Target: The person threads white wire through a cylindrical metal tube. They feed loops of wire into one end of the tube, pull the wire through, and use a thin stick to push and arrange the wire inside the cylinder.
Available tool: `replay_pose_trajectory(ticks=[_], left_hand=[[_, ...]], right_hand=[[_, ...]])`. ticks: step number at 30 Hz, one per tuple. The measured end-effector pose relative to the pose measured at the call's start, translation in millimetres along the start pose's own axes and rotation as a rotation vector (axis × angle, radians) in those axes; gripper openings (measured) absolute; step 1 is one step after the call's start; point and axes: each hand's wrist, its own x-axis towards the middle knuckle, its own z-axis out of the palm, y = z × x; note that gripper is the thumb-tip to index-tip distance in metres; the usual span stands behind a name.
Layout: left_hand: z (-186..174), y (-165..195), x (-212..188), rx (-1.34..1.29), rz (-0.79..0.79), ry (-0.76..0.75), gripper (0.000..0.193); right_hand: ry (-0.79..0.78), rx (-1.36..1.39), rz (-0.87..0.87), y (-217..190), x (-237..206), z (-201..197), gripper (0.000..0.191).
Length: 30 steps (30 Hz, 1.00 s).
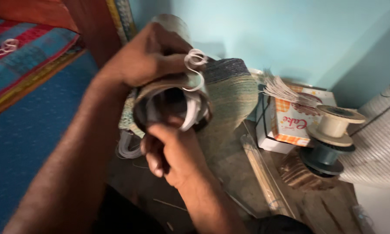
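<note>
Up close: left hand clamped over the top of a hollow cylinder, fingers wrapped around its curved wall, open end turned toward the camera. Right hand just below that open end, thumb pressed on the lower rim, remaining fingers curled in toward the palm; whether anything sits inside that curl, cannot tell. White strip looped by the left fingertips and trailing down over the rim into the cylinder's mouth, more white coils showing inside. Behind the left hand and touching the cylinder, a woven conical basket in green and dark bands. Right of both hands, a printed cardboard box with a bundle of pale thin strips lying across its top. Further right, a cream spool stacked on a dark spool, beside a white ribbed roll. Below and right of the right hand, a long wooden stick lying on the worn floor. Left of the left forearm, blue mat and striped cloth. Motion blur over much of it.
</note>
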Motion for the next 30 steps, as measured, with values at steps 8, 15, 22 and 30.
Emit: replay_pose_trajectory(ticks=[8,15,22,30], left_hand=[[-1.1,9.5,3.1,-0.052,-0.074,-0.023,0.030],[-3.7,46.0,-85.6,0.058,0.210,0.636,0.014],[30.5,67.5,-146.6,0.483,0.014,0.132,0.050],[20.6,49.9,-130.6,0.702,-0.081,-0.146,0.030]], right_hand=[[0.019,0.147,-0.054,-1.4,12.5,-2.9,0.022],[0.457,-0.783,-0.663,-30.3,-80.0,2.9,0.030],[-0.147,-2.081,-0.940,-82.3,-52.9,9.2,0.024],[-0.319,-2.199,-0.729,-104.3,-32.8,18.1,0.021]])
